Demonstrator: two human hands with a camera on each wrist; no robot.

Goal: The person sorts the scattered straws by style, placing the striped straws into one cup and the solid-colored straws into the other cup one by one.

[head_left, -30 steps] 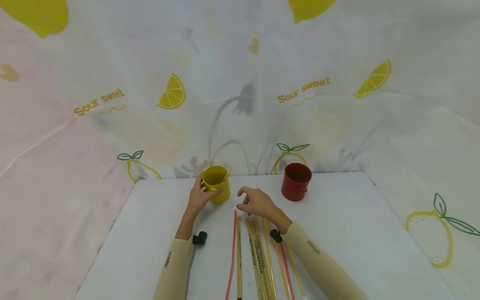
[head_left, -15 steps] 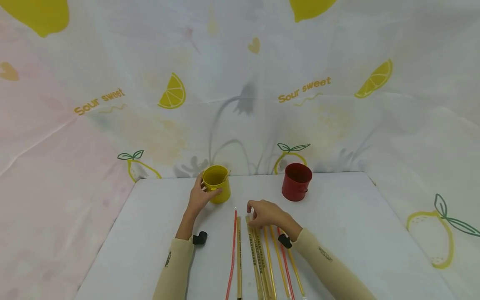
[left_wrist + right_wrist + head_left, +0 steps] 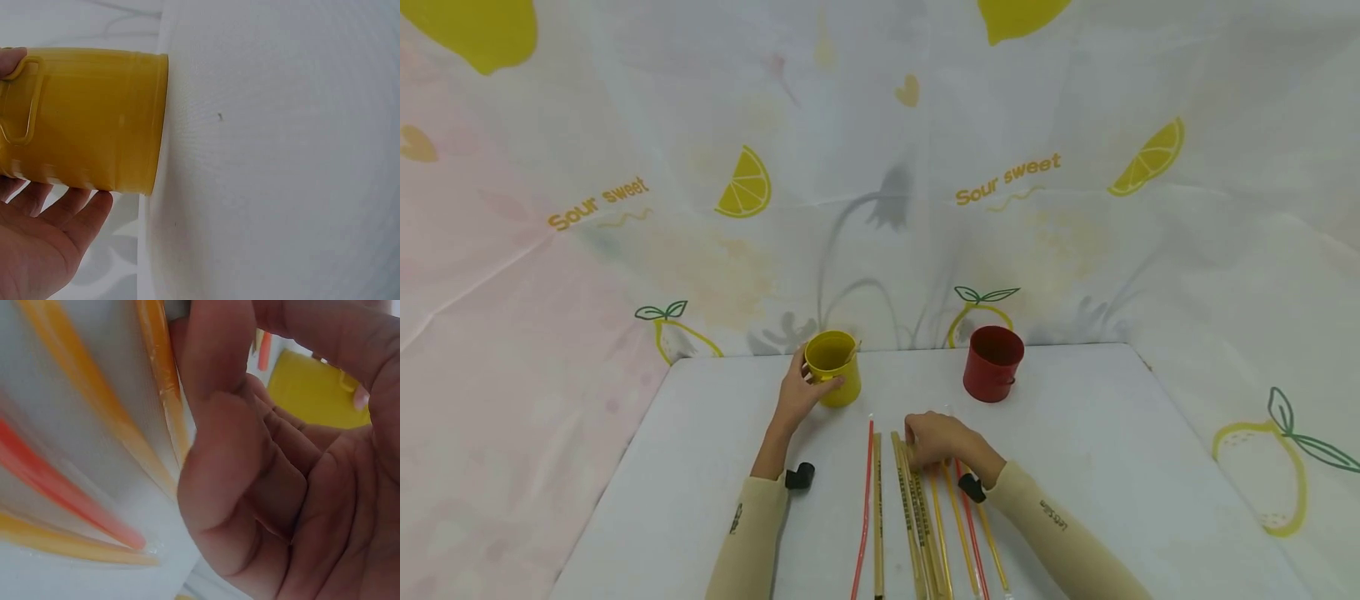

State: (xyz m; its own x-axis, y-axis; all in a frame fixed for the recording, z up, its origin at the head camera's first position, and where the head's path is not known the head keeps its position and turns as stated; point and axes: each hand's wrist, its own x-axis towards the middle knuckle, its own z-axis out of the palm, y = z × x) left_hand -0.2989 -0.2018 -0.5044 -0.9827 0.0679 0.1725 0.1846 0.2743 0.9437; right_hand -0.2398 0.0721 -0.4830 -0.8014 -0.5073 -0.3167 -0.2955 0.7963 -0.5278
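My left hand (image 3: 799, 393) grips the small yellow bucket (image 3: 841, 390) from its left side, thumb across the front. A thin stick (image 3: 853, 352) shows at the bucket's rim. In the left wrist view, the thumb lies at the wire loop (image 3: 36, 100) and the fingers press the opposite wall. My right hand (image 3: 942, 438) is low over the top ends of the printed, paper-wrapped sticks (image 3: 914, 508), fingers curled and pointing down. Its fingers (image 3: 219, 462) hide their tips, so I cannot tell whether it pinches one. Orange straws (image 3: 94, 387) lie beside this hand.
A red bucket (image 3: 992, 365) stands at the back right. Left of the sticks lie a red straw (image 3: 865, 508) and a lone wrapped stick (image 3: 878, 517). More straws (image 3: 972, 533) lie under the right forearm. A printed cloth (image 3: 880, 250) hangs behind the white table (image 3: 1112, 433).
My right hand has moved right and nearer to me, down from beside the red straw's tip onto the wrapped sticks' ends. The left hand and the yellow bucket have stayed still.
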